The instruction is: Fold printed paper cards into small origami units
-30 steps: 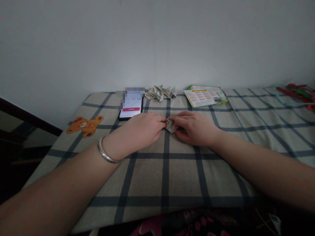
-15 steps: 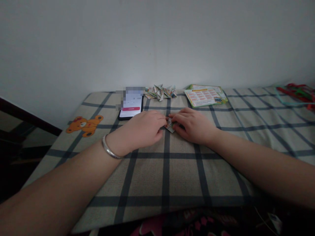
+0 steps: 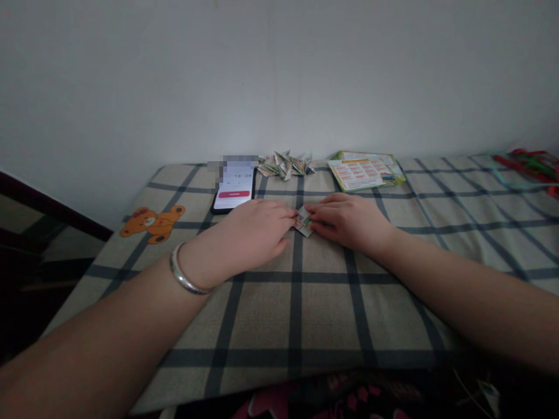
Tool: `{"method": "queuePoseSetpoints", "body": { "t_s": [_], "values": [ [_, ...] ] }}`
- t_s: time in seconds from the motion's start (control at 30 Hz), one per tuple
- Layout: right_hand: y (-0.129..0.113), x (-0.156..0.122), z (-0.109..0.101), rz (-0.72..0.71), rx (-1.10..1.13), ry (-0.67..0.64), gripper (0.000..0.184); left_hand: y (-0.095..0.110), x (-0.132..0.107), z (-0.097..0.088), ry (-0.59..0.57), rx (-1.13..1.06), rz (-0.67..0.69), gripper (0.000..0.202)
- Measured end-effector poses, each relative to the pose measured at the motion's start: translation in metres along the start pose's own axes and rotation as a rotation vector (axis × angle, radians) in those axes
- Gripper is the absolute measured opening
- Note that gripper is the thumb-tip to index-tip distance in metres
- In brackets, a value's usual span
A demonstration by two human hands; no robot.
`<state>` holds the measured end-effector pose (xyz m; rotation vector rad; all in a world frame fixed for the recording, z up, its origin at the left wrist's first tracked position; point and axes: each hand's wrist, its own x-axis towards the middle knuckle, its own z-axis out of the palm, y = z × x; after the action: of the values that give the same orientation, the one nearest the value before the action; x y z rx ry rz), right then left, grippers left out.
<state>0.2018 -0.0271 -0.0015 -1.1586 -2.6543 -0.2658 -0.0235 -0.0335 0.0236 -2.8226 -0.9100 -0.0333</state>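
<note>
A small folded piece of printed paper (image 3: 303, 221) lies on the checked cloth between my two hands, one corner pointing towards me. My left hand (image 3: 257, 230), with a silver bangle on its wrist, stretches its fingers to the paper's left corner. Its thumb is held apart from the paper, lower down. On the other side, my right hand (image 3: 349, 224) has its fingertips and thumb on the paper's right edge, holding it. The fingers cover part of that edge.
Beyond my left hand lies a phone (image 3: 233, 189). Folded paper pieces (image 3: 286, 164) and printed cards (image 3: 367, 173) sit by the wall (image 3: 279, 75). An orange bear cutout (image 3: 152, 224) is at left, and red and green items (image 3: 530, 166) are far right.
My hands have moved slightly apart, and more of the folded paper shows between them. My left thumb now stands farther from my left fingers.
</note>
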Motion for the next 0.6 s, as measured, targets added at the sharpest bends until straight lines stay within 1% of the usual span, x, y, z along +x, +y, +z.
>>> {"method": "queuePoseSetpoints", "body": {
  "t_s": [0.17,0.33,0.4,0.47,0.6],
  "values": [
    [-0.001,-0.003,-0.005,-0.096,-0.035,0.008,0.027,0.005,-0.001,-0.003,-0.002,0.022,-0.06,0.028],
    [-0.001,-0.006,-0.011,-0.103,-0.019,-0.031,0.025,0.002,-0.001,-0.003,0.011,0.077,-0.09,0.022],
    [0.001,-0.007,-0.011,-0.097,0.018,-0.019,0.025,0.001,0.001,0.001,0.036,0.119,-0.092,0.02],
    [0.003,-0.008,-0.01,-0.092,0.057,0.006,0.025,0.001,0.003,0.004,0.107,0.149,-0.114,0.016],
    [0.008,-0.01,-0.008,-0.119,0.104,0.029,0.027,0.003,0.005,0.008,0.171,0.195,-0.085,0.015]
  ]
}}
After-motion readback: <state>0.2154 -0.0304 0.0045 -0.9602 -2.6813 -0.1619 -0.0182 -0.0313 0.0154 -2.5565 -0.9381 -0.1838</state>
